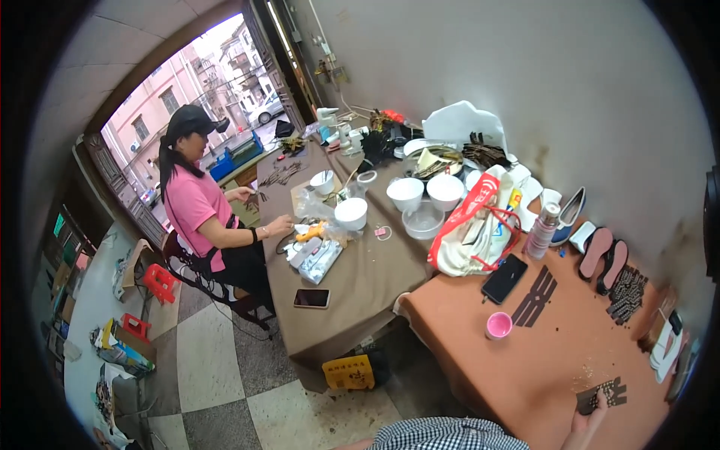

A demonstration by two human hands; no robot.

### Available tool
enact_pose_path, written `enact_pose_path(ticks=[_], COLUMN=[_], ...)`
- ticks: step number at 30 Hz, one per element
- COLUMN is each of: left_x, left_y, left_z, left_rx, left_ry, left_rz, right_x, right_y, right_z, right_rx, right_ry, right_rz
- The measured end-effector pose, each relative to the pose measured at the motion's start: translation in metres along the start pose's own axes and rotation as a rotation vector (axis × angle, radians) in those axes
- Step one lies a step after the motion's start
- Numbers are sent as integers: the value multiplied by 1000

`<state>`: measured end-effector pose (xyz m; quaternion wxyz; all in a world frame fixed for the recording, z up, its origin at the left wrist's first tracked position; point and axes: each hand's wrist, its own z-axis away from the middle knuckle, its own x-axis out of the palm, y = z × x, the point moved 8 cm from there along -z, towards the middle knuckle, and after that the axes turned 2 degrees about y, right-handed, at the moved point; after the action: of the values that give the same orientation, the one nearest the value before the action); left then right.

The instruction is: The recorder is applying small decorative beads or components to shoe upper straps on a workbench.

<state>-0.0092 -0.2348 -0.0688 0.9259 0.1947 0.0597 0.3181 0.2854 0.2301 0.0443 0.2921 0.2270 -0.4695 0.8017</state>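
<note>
At the lower right, my left hand [595, 411] is closed on a dark brown slotted strap piece [616, 392], which has small pale dots on it. The piece lies low over the orange-brown tablecloth [472, 315]. Tiny pale beads or crumbs [592, 372] are scattered just beyond it. Farther off, more dark slotted strap pieces [536, 296] lie flat, and a small pink tub [499, 325] stands to their left. A heap of small dark studded pieces [628, 294] sits near the wall. My right hand is outside the picture.
A black phone [505, 279], a cloth bag [472, 225], a spray bottle [543, 231] and shoes [600, 255] crowd the table's far side. At the adjoining brown table [352, 307], with bowls [351, 214] and another phone [312, 298], sits a person in pink [199, 206], handling small things.
</note>
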Motion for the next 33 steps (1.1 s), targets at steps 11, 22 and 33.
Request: enact_pose_path(ticks=[11, 22, 33], left_x=[36, 52, -163], left_y=[9, 7, 234], left_z=[-9, -7, 10], left_rx=[12, 202, 748], left_ry=[-41, 62, 861], left_rz=[-193, -540, 187], right_x=[-40, -30, -21], right_y=[-32, -52, -50], right_z=[-20, -25, -20], right_rx=[54, -6, -16], right_ry=[90, 82, 159], right_rz=[-73, -14, -27])
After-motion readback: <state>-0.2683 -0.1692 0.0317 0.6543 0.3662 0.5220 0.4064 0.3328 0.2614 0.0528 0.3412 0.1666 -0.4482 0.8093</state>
